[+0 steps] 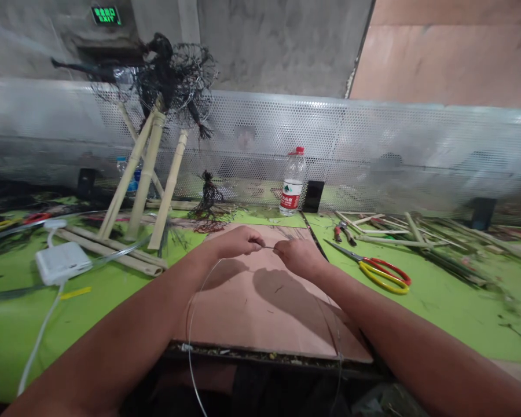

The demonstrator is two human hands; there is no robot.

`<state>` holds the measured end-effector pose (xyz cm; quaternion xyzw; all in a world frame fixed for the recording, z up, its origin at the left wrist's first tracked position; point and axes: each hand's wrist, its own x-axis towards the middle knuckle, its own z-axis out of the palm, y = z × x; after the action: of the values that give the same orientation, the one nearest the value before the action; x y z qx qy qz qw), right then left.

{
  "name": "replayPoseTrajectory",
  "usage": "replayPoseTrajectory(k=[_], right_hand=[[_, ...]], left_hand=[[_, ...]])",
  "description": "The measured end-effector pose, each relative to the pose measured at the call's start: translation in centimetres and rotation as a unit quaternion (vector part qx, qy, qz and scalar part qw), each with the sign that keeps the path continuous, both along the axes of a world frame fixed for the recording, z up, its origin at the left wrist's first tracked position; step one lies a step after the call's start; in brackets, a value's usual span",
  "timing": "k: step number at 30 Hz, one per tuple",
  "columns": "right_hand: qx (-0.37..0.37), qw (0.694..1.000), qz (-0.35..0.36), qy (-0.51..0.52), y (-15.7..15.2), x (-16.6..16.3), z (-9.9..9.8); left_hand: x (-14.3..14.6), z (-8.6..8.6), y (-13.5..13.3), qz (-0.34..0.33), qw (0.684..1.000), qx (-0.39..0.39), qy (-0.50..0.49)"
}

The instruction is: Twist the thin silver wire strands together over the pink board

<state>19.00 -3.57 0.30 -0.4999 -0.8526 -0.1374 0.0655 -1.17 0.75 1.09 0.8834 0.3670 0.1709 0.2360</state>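
Observation:
My left hand (243, 241) and my right hand (298, 255) are close together over a wooden board (260, 313). Both are closed, pinching a thin wire (268, 248), and a short stretch of it shows between the fingertips. From the hands the wire curves down on both sides in a big loop, past the board's front edge and out of view at the bottom. Right of my right hand lie scissors (375, 270) with one red and one yellow handle. Pliers (344, 233) with red on the grips rest behind them.
Bamboo poles (151, 174) stand at the left beneath a tangle of black wire (173, 75). A white adapter (63, 262) with a cable lies in front. A red-capped water bottle (292, 185) stands before the perforated metal screen (260, 139). Bamboo strips (417, 231) clutter the right.

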Motion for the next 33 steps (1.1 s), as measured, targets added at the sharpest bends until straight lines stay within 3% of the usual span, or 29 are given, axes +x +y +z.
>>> replayPoseTrajectory(k=[5, 10, 14, 18, 23, 29, 33], right_hand=[[-0.006, 1.0, 0.004, -0.027, -0.2, -0.2, 0.0], [-0.019, 0.999, 0.008, -0.045, 0.0, -0.3, -0.5], [-0.035, 0.999, 0.001, -0.038, 0.4, -0.1, -0.8], [-0.035, 0.999, 0.006, -0.016, 0.7, 0.0, -0.9], [-0.039, 0.999, 0.029, 0.004, 1.0, 0.3, -0.9], [-0.046, 0.998, 0.029, 0.034, 2.0, 0.8, -1.4], [-0.056, 0.994, 0.036, 0.09, 2.6, 1.0, -2.0]], left_hand=[[-0.2, -0.6, 0.2, -0.012, 0.984, -0.168, -0.057], [-0.2, -1.2, 0.3, -0.023, 0.959, -0.272, -0.079], [0.0, -1.5, 0.3, 0.016, 0.966, -0.249, -0.072], [-0.1, -0.6, -0.3, 0.045, 0.975, -0.21, -0.056], [-0.6, 0.7, -1.2, 0.054, 0.963, -0.262, -0.043], [-1.6, 0.2, -0.3, 0.041, 0.967, -0.25, -0.035], [-1.6, -0.2, 0.1, 0.044, 0.982, -0.184, 0.014]])
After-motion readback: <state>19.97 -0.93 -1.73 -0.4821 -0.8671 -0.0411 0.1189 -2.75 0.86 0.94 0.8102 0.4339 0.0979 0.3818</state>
